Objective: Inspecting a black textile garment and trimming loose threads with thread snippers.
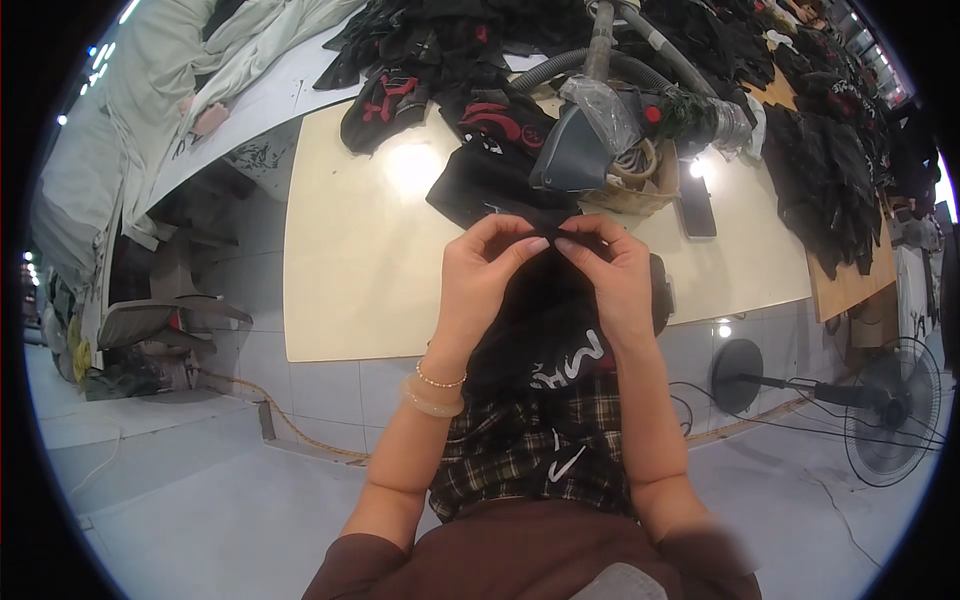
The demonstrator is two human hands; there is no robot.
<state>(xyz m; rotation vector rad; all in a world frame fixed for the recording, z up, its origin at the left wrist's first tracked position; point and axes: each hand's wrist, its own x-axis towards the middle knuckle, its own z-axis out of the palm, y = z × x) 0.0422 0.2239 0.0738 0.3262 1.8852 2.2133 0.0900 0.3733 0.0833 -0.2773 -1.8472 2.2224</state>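
A black garment (535, 315) with white print hangs from my fingers, draping over the table's near edge and onto my lap. My left hand (482, 278), with a beaded bracelet and a pale bangle at the wrist, pinches its upper part between thumb and fingers. Close beside it, my right hand (618, 275) pinches the same cloth, the two thumbs almost meeting. Just beyond both hands, more black cloth (490, 185) lies on the table; whether it belongs to the same piece I cannot tell.
On the cream table (350, 260) stands a grey machine (575, 150) with a hose. A box (645, 200) and a dark phone (697, 205) are beside it. Black garments (430, 45) pile up at the back. A standing fan (885, 400) is at right, a chair (155, 320) at left.
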